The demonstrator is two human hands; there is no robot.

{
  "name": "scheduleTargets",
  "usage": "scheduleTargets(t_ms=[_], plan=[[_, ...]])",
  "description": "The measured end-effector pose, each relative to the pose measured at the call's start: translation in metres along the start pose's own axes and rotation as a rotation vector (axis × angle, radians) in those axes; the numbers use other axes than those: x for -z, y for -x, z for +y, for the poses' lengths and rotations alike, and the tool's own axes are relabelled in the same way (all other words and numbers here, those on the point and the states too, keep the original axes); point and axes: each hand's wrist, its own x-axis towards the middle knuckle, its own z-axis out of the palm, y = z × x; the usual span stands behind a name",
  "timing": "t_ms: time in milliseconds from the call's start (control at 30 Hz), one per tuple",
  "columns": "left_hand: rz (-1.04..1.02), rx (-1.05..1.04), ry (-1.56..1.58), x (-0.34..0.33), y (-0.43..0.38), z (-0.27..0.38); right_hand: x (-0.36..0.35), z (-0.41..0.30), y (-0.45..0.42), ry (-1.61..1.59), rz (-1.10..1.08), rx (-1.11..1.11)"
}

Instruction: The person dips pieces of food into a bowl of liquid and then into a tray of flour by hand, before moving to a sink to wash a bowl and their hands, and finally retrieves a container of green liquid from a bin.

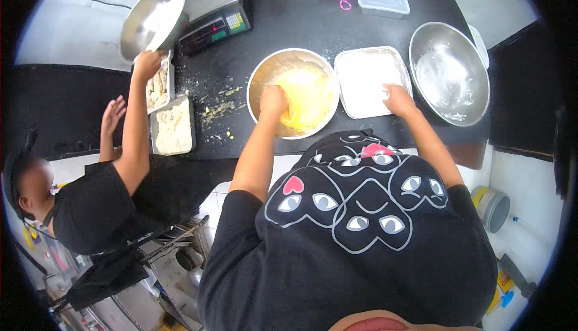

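A round metal bowl point(254, 78) stands before me on the black table, holding a wet yellow mixture point(305, 94). My left hand point(273, 101) reaches over its near left side, fingers down in the mixture and mostly hidden. Close beside the bowl, on the right, is a squarish container point(345, 105) of white powder point(368, 75). My right hand point(399, 99) is at the container's near right side, its fingertips whitened and against the powder. Whether those fingers grip anything cannot be made out.
A large metal bowl point(474, 60) with white residue leans at the right. At left, a co-worker's hand point(148, 64) holds a tilted metal bowl point(131, 33) above trays of floury pieces point(174, 127). Behind stand a digital scale point(216, 28) and a lidded plastic box point(383, 0).
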Motion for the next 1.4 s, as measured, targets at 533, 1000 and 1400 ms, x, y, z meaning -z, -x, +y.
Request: scheduleTargets(t_ms=[533, 1000, 1400], plan=[[-0.137, -0.045, -0.045, 0.004, 0.009, 0.012, -0.003, 0.002, -0.002, -0.008, -0.031, -0.050], [-0.201, -0.091, 1.529, 0.083, 0.033, 0.004, 0.009, -0.007, 0.005, 0.024, -0.020, 0.012], [-0.362, 0.186, 1.626, 0.004, 0.028, -0.001, -0.002, 0.001, 0.002, 0.018, 0.065, 0.057]])
